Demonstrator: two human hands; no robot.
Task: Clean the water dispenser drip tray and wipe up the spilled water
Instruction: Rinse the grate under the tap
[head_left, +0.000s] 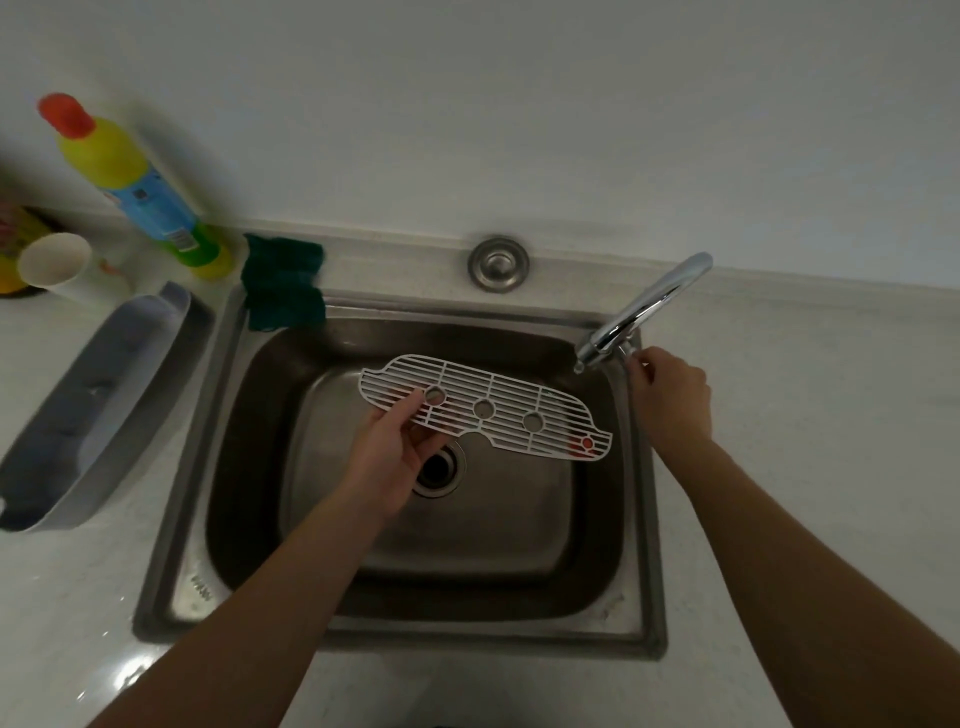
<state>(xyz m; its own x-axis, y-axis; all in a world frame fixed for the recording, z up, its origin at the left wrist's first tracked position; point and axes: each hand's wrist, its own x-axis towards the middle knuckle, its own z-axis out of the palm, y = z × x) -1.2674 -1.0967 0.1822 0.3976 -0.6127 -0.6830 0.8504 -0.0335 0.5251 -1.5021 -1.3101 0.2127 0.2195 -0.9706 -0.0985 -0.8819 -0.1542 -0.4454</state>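
1. The left hand (397, 447) grips the white slotted grate (488, 408) of the drip tray at its left end. The thumb lies on top beside one of the three round holes, and the fingers are curled underneath.
2. The grate hangs in the air over the basin of the steel sink (171, 519), above the drain (439, 470). It is nearly flat, its right end a little lower, and it touches nothing but the hand.
3. The right hand (670, 395) is at the chrome faucet (644, 312) on the sink's right back corner. Its fingertips are drawn together and pinch the small lever (627, 351) under the spout, with the other fingers curled in.
4. The drip tray (104, 395), grey and white, lies on the pale desk (805, 467) just left of the sink, well apart from the grate.
5. A dark green cloth (283, 283) is draped over the sink's back left rim.
6. A yellow bottle (135, 182) with a red cap stands on the desk behind the tray, near a paper cup (57, 265).
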